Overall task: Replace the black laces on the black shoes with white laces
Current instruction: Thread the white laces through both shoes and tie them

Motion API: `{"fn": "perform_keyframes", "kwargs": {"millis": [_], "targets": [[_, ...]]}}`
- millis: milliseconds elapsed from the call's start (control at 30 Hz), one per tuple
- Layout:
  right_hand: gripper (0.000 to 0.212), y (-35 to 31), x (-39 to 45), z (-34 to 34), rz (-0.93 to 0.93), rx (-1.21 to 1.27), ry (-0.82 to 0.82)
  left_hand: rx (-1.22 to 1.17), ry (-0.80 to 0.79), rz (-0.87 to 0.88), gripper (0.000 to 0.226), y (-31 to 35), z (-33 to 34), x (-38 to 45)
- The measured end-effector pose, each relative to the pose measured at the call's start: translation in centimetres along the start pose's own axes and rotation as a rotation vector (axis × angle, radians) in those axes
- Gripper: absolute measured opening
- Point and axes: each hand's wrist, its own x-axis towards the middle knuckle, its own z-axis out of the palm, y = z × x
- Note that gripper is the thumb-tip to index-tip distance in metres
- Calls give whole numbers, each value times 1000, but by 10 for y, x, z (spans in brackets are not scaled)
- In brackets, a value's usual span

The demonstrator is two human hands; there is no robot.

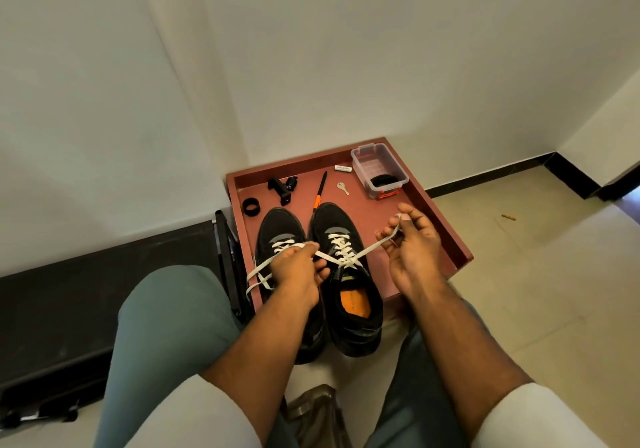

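— Where are the shoes?

— Two black fabric sneakers stand side by side on the reddish-brown wooden tray table (446,225), toes pointing at the wall. The right-hand black sneaker (349,274) shows an orange insole, and a flat white lace (341,248) is already criss-crossed up its eyelets. The left-hand black sneaker (280,236) carries white lacing too, though the arm hides its back half.

— And the hands?

— The left hand (298,271) is curled round one end of that lace, just above the gap between the shoes; loose white lace loops trail off past the table's left rim. The right hand (412,250) pinches the other end between thumb and fingertips, out to the right of the shoe, and the lace runs taut between the two.

— Anything else on the table?

— Further back: a clear plastic box with an orange clasp (379,170) in the far right corner, something black coiled inside it — I can't tell what. Beside it a small silver key (343,188), a black pen-like tool with an orange grip (320,191), a little white tube (343,169), a black clamp-like gadget (284,187) and a black ring (250,206).
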Motion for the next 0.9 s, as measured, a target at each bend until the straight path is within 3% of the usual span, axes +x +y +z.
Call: {"fn": "perform_keyframes", "kwargs": {"millis": [33,133,367,500,733,833,900], "targets": [[20,-8,-1,1,-20,-27,-2,-57,-13,-14,1,8,-4,-1],[22,-32,-4,3,-69,-43,5,-150,-68,-4,20,31,-19,3],[24,-93,-15,27,-279,-109,-17,-140,-49,160,25,99,-38,-9],[26,-127,-27,53,-480,-290,-151,-30,-77,359,19,140,-26,-40],[37,-170,-51,100,-772,-532,-418,227,-318,645,17,191,10,-109],[50,-178,-58,111,-844,-608,-449,298,-373,741,16,200,22,-129],[47,-179,-62,114,-847,-595,-447,344,-380,828,16,203,29,-139]]}}
